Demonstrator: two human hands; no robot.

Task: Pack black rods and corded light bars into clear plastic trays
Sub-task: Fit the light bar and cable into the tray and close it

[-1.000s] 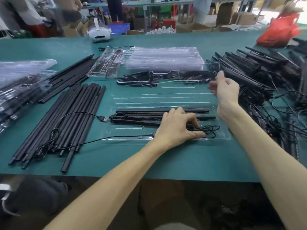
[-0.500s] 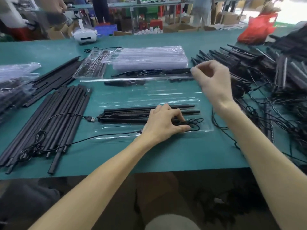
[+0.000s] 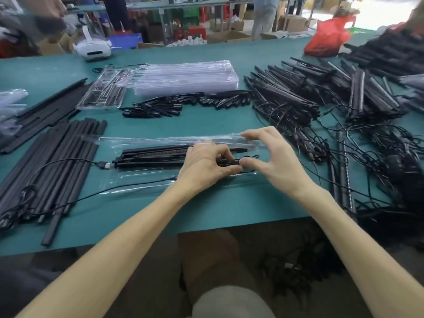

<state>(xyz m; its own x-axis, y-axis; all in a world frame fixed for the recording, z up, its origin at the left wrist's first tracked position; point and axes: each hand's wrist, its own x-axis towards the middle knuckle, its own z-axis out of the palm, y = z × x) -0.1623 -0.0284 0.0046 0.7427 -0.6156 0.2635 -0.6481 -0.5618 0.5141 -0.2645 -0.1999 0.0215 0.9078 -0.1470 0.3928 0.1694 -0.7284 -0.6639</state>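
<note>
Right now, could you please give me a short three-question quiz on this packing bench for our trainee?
1. True or false: the left hand pinches the coiled cord.
2. The stack of empty trays lies: A beyond the clear tray being packed; B on top of it; C on the floor.
3. The loose black rods lie to that tray's ____.
Key: 1 true; 2 A; 3 left.
</note>
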